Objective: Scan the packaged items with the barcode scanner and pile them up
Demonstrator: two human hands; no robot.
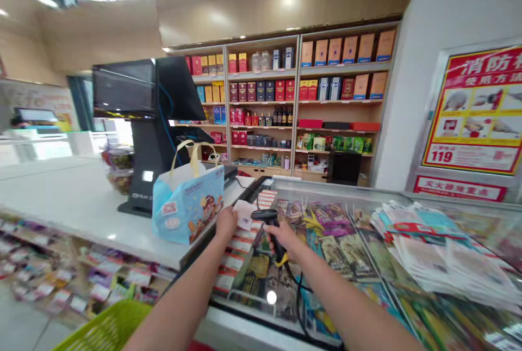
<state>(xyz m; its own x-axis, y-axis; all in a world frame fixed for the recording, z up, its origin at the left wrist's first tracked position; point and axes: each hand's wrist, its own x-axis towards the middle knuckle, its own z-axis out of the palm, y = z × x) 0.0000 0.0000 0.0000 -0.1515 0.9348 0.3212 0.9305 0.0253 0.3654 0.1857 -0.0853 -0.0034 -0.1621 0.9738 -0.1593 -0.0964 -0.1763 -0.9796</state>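
The black scanner is in the right hand, out in front of the person. Its head lies nearly flat and seems to point left, at the white slip by the left hand. Its handle is the long part, and it slants down and a bit to the right, with a yellow bit at the low end. The right hand is curled shut round the handle, so part of it is hidden. The left hand is nearly shut and pinches the slip by its edge. I can't read the slip, and I can't see all of those fingertips.

A black cord loops down below the right hand. Under both hands is a glass case full of bright packs; shine hides some of them. A row of white and red cards runs below the left hand.

Just left of the left hand stands a blue bag with yellow handles. I can't tell what is in it. Low down, left of the left arm, a green basket is cut off. Well to the right of the right hand lies a pile of plastic bags.
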